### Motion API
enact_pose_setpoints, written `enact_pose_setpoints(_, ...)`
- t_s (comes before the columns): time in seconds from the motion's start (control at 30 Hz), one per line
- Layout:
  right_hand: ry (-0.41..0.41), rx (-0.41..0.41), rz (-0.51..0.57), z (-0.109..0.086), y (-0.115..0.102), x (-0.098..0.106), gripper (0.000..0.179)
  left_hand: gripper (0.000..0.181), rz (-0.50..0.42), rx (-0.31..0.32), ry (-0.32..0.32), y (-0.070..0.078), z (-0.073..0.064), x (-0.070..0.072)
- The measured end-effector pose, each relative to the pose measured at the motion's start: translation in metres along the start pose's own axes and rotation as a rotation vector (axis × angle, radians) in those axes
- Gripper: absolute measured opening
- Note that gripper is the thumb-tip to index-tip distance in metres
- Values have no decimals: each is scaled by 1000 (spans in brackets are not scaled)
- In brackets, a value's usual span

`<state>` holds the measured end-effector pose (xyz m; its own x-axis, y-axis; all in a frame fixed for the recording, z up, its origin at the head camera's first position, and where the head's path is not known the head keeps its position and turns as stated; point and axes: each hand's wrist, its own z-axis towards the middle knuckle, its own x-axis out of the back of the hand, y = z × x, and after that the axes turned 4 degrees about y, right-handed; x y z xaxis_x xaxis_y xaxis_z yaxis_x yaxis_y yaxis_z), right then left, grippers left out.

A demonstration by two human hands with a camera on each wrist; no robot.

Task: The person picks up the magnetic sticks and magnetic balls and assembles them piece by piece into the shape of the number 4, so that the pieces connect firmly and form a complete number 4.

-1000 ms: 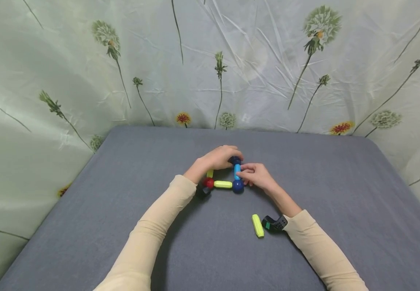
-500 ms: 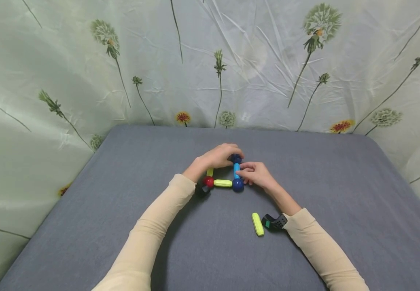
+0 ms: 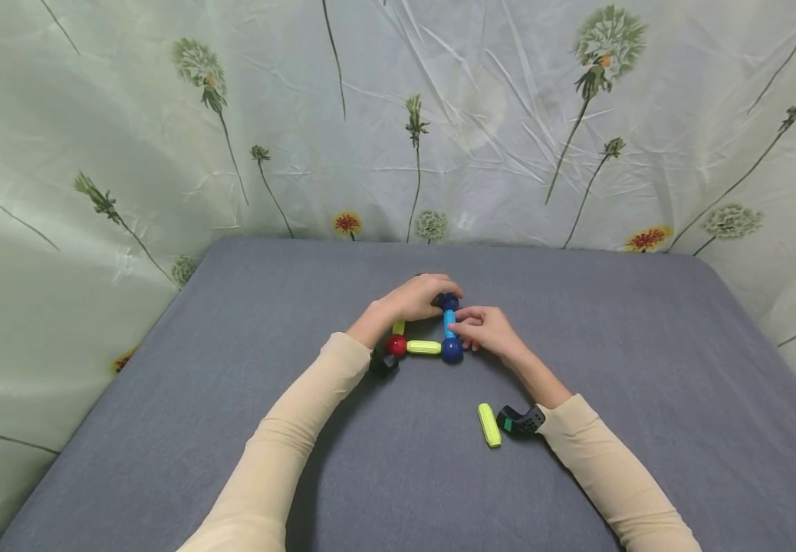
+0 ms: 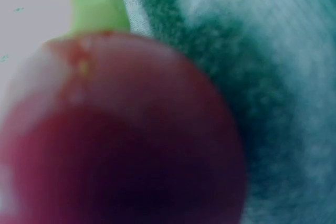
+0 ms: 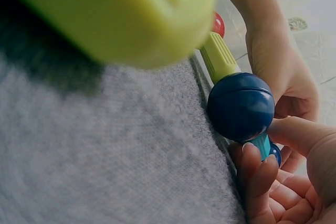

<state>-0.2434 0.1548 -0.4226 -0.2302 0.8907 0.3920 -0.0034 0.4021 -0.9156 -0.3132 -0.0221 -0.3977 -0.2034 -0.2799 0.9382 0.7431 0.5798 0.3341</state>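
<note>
My left hand (image 3: 417, 297) reaches over the far side of a ball-and-rod frame and holds a dark blue ball (image 3: 449, 301) at its far corner. My right hand (image 3: 486, 331) pinches the light blue rod (image 3: 449, 320) that runs from that ball to a nearer dark blue ball (image 5: 241, 106). From the nearer ball a yellow-green rod (image 3: 424, 347) leads left to a red ball (image 3: 396, 345). Another yellow-green rod (image 3: 399, 328) extends back from the red ball under my left hand, which hides its far end. The red ball (image 4: 131, 140) fills much of the left wrist view.
A loose yellow-green rod (image 3: 489, 425) lies on the grey cloth surface (image 3: 398, 475), beside the black strap (image 3: 521, 422) on my right wrist. Behind the surface hangs a pale curtain (image 3: 495, 176) printed with flowers.
</note>
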Motion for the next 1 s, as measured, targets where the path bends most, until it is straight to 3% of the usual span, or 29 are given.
enact_pose_setpoints(0.3, 4, -1, 7, -1, 0, 0, 41, 34, 5, 5, 14, 1, 0, -2)
enact_pose_setpoints(0.8, 22, -27, 17, 0, 2, -1, 41, 42, 22, 80, 23, 6, -4, -7)
enact_pose_setpoints(1.0, 12, -28, 18, 0, 1, 1, 40, 50, -21, 90, 85, 9, -16, -3)
